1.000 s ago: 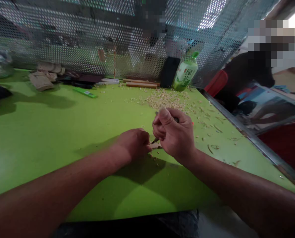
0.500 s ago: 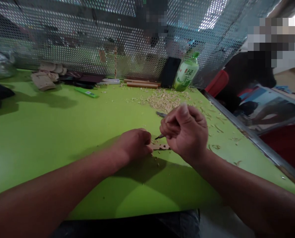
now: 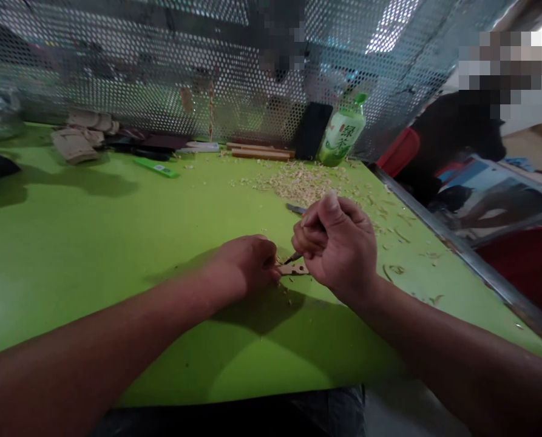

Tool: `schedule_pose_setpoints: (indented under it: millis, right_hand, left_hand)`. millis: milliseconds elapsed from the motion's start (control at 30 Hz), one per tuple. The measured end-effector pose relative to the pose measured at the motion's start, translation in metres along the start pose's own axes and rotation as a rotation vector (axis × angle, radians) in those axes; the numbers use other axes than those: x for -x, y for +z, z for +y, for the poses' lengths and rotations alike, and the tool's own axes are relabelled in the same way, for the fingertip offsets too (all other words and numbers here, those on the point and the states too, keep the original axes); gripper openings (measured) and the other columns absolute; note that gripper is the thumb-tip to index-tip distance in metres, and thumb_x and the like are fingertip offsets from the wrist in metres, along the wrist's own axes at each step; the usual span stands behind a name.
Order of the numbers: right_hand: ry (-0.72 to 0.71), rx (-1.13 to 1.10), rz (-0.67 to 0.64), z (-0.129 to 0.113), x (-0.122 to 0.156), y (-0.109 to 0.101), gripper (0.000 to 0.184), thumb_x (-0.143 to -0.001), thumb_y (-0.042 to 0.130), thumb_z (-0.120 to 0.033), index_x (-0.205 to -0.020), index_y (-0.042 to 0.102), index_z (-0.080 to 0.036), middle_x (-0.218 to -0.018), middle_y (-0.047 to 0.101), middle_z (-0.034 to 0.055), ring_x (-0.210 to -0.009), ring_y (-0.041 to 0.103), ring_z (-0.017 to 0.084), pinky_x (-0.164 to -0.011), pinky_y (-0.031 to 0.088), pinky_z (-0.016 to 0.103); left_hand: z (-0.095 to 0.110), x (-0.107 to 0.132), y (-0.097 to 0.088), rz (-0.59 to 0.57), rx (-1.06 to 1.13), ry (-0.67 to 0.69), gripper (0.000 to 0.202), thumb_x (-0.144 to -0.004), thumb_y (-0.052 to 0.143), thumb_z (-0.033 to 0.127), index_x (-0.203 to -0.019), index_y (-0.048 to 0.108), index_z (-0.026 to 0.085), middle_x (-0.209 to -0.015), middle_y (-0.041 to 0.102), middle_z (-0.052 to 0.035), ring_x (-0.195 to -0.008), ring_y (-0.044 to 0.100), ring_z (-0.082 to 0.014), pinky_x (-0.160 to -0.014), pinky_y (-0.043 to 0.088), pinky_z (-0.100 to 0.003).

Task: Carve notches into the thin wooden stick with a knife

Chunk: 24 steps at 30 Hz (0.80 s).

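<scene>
My left hand (image 3: 246,267) is closed and presses a small flat wooden piece (image 3: 294,268) down on the green table (image 3: 116,230). My right hand (image 3: 337,243) is a fist round a thin carving knife (image 3: 292,258), its dark tip pointing down-left and touching the wooden piece between the two hands. Most of the wood is hidden under my fingers. Fine chips lie just below the piece.
A pile of wood shavings (image 3: 304,179) lies behind my hands, with a second blade (image 3: 295,209) beside it. At the back stand a green bottle (image 3: 342,135), a dark phone (image 3: 313,130), wooden sticks (image 3: 259,152), a green cutter (image 3: 156,167). Perforated metal screen behind; a person at right.
My right hand swung right with the knife, baring more of the wooden piece, then came back left and down so the tip meets the wood again. My left hand stayed put.
</scene>
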State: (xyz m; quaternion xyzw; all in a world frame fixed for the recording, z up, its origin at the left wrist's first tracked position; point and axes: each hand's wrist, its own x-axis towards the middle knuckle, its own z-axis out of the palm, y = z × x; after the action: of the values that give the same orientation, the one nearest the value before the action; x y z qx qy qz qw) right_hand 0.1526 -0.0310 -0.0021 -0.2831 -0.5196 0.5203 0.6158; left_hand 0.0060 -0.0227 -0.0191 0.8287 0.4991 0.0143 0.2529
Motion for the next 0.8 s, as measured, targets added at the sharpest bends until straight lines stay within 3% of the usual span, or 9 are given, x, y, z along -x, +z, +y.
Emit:
schedule_pose_setpoints:
  millis: [800]
  right_hand:
    - [0.035, 0.059, 0.026, 0.0072, 0.0005, 0.0043, 0.040, -0.085, 0.064, -0.053, -0.063, 0.053, -0.021, -0.043, 0.029, -0.0098, -0.034, 0.026, 0.005, -0.035, 0.022, 0.022]
  left_hand:
    - [0.0055, 0.0024, -0.0023, -0.011, 0.029, -0.042, 0.012, -0.076, 0.056, 0.031, -0.072, 0.057, 0.019, -0.071, 0.059, -0.0013, -0.058, 0.046, -0.0128, -0.054, 0.031, -0.028]
